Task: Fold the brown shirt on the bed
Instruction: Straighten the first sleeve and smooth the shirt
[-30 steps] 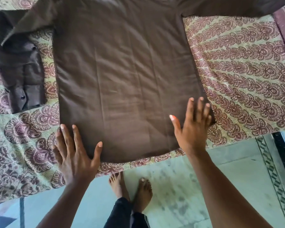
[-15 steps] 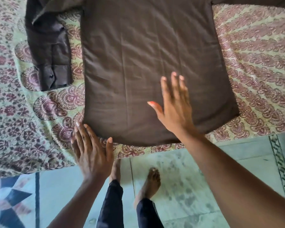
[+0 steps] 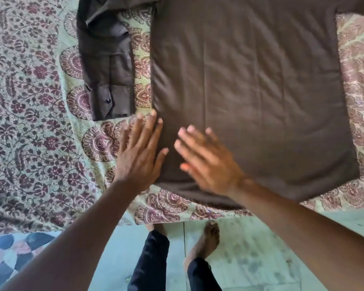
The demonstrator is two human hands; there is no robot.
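The brown shirt lies flat, back side up, on the patterned bed sheet, its hem toward me. One long sleeve with a buttoned cuff lies folded down along the shirt's left side. My left hand rests flat with fingers spread at the shirt's lower left corner, partly on the sheet. My right hand lies flat and blurred on the shirt just right of the left hand. Neither hand grips the cloth.
The bed edge runs across the lower frame. Below it are a pale green floor and my bare feet in dark trousers. A patterned tile shows at bottom left.
My right hand has slid left across the shirt's lower part, from the right corner to beside my left hand. My left hand moved up onto the lower left corner. The view shifted left.
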